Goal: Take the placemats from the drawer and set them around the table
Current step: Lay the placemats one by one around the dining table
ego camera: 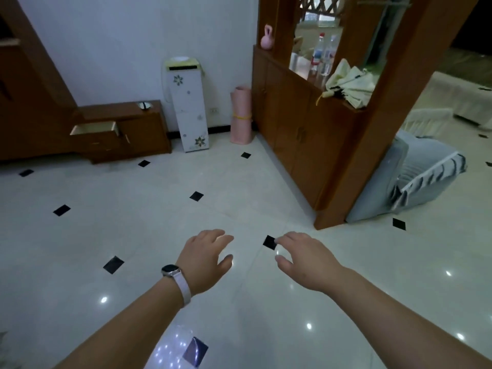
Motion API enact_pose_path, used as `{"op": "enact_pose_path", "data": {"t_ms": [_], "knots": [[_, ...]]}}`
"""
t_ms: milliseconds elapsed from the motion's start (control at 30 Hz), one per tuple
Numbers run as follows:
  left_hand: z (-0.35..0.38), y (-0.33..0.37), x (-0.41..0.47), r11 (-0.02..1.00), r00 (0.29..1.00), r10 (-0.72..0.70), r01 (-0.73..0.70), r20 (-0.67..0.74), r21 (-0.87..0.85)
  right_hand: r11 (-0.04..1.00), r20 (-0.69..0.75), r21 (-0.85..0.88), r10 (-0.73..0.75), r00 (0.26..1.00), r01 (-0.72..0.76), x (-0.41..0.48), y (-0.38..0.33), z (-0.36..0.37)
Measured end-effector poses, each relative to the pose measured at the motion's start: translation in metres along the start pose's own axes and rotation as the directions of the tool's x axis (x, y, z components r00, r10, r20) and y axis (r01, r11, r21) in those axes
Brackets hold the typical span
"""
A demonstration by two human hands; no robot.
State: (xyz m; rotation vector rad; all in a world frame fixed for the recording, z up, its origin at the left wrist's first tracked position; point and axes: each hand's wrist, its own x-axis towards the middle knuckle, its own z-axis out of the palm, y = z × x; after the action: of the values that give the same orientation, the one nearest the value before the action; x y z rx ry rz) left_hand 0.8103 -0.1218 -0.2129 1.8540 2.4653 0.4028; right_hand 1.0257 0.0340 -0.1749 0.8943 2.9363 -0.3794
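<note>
Head view: left hand [206,258] and right hand [300,259] reach forward, apart, loosely spread, holding nothing, presumably freed for the fetch. No placemats seen; the drawer [94,128] of the low cabinet [138,139] stands pulled open, well ahead.

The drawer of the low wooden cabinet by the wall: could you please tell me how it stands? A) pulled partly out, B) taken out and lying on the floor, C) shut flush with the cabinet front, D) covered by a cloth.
A: the drawer juts out from the front of the low wooden cabinet, with its pale inside open to view.
</note>
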Motion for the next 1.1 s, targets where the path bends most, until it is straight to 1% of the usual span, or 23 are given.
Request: {"op": "enact_pose_path", "data": {"t_ms": [100,200,300,433,533,633,733,800,900,1000,1100], "knots": [[-0.009,-0.031,0.027,0.999,0.999,-0.021,0.023,-0.040,0.039,0.998,0.000,-0.019,-0.056,0.998,0.056,0.058,-0.001,-0.008],[-0.011,-0.070,0.048,0.995,0.995,-0.087,0.089,-0.041,0.051,0.992,0.005,-0.026,-0.120,0.993,0.120,0.117,-0.005,-0.009],[-0.009,-0.107,0.068,0.985,0.986,-0.162,0.164,-0.047,0.053,0.979,0.043,-0.020,-0.204,0.978,0.205,0.174,-0.014,-0.005],[-0.010,-0.155,0.102,0.960,0.962,-0.261,0.267,-0.083,0.080,0.941,0.078,-0.015,-0.336,0.939,0.338,0.269,-0.027,0.002],[-0.014,-0.184,0.119,0.920,0.918,-0.381,0.388,-0.112,0.051,0.901,0.116,0.021,-0.433,0.894,0.434,0.336,-0.042,0.001],[-0.026,-0.211,0.128,0.876,0.876,-0.466,0.476,-0.124,0.071,0.841,0.138,0.048,-0.540,0.830,0.539,0.394,-0.059,-0.007],[-0.046,-0.241,0.142,0.811,0.818,-0.556,0.573,-0.148,0.118,0.766,0.152,0.028,-0.638,0.755,0.642,0.454,-0.080,-0.015],[-0.057,-0.256,0.148,0.774,0.787,-0.592,0.615,-0.171,0.152,0.719,0.163,0.012,-0.687,0.708,0.695,0.487,-0.100,-0.014],[-0.069,-0.273,0.140,0.716,0.738,-0.638,0.674,-0.219,0.182,0.618,0.191,0.012,-0.773,0.605,0.786,0.519,-0.148,-0.011],[-0.078,-0.303,0.115,0.622,0.641,-0.726,0.767,-0.250,0.161,0.501,0.203,0.012,-0.849,0.489,0.865,0.544,-0.206,-0.006],[-0.078,-0.341,0.082,0.536,0.553,-0.789,0.833,-0.269,0.140,0.425,0.206,-0.005,-0.885,0.417,0.905,0.565,-0.261,0.003]]}}
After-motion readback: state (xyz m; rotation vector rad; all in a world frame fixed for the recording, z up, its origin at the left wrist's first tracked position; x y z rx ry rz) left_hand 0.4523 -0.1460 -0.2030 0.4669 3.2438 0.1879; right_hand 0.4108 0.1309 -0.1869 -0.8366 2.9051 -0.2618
